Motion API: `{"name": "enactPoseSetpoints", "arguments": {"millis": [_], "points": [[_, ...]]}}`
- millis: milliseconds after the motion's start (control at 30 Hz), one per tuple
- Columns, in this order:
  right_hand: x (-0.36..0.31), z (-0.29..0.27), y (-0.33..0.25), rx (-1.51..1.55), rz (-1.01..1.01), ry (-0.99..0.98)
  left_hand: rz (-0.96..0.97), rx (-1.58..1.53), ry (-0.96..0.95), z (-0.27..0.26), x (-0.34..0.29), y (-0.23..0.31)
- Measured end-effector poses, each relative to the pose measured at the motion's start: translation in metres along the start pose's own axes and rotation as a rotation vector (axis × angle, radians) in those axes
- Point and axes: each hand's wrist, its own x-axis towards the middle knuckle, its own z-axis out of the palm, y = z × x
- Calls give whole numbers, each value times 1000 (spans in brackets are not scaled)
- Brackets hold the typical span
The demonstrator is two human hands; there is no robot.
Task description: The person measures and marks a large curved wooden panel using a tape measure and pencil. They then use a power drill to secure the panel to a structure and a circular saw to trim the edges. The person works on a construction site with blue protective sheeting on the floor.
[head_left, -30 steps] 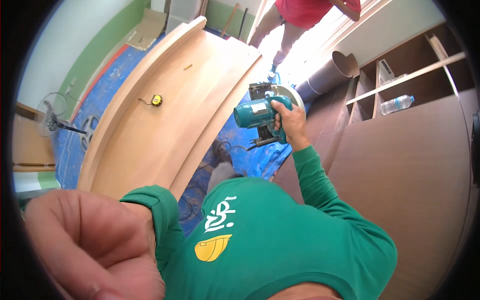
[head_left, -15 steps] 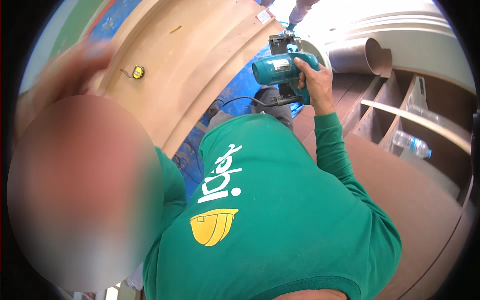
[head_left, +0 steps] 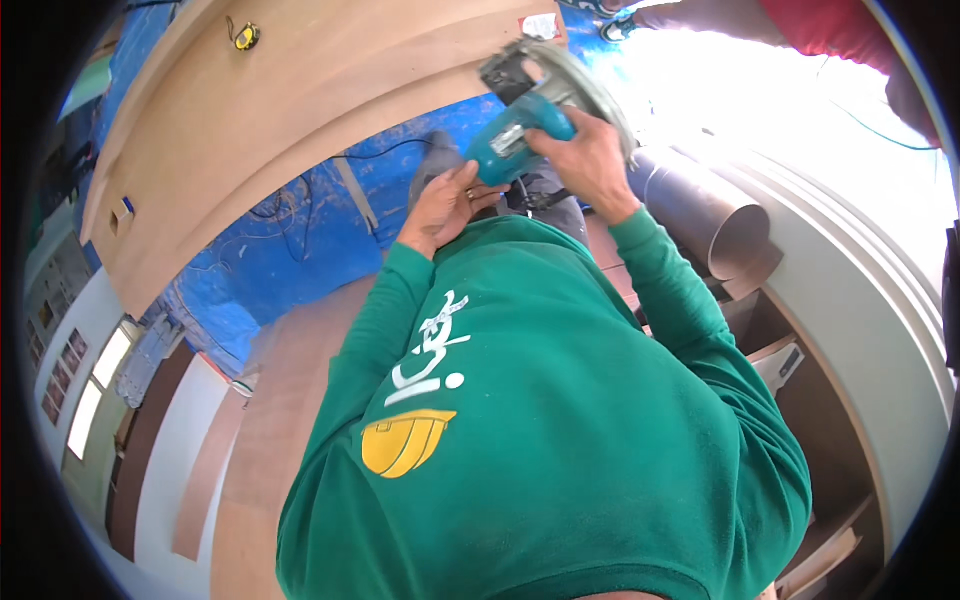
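A teal circular saw (head_left: 503, 143) with a grey round guard is held in front of my body, its guard end pointing up and away. My right hand (head_left: 592, 165) is wrapped around its handle, thumb on top. My left hand (head_left: 445, 208) grips the rear end of the motor housing, with some fingers hidden beneath it. The saw is close to the edge of a large curved wooden panel (head_left: 300, 80). On that panel lies a yellow and black tape measure (head_left: 245, 37).
Blue sheeting (head_left: 270, 255) with dark cords covers the floor beyond me. A rolled brown sheet (head_left: 715, 215) lies at right, above open wooden compartments (head_left: 830, 400). Another person's leg (head_left: 710, 20) and red clothing (head_left: 830, 35) show at the upper right.
My left hand has come from the upper left onto the saw. The saw has tilted and shifted left. My view has turned, bringing the other person's red clothing into sight.
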Motion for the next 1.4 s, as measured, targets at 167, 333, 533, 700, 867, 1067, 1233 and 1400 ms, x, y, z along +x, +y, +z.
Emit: {"name": "enactPoseSetpoints", "arguments": {"millis": [167, 333, 533, 700, 867, 1067, 1233, 1400], "points": [[18, -2, -7, -162, -382, -253, 279, -152, 120, 44, -19, -15], [49, 9, -7, -470, -485, -496, 388, -404, 147, 51, -2, -65], [90, -42, 6, -674, -410, -731, 371, -644, 204, 113, 55, -113], [126, -92, 76, -734, -468, -810, 511, -851, 291, 174, 141, -179], [134, -113, 103, -786, -515, -786, 591, -953, 310, 188, 195, -222], [130, -103, 112, -809, -568, -779, 633, -932, 282, 175, 203, -233], [123, -94, 92, -862, -422, -773, 610, -944, 254, 181, 191, -226], [134, -94, 103, -895, -499, -799, 612, -973, 277, 183, 205, -225]]}}
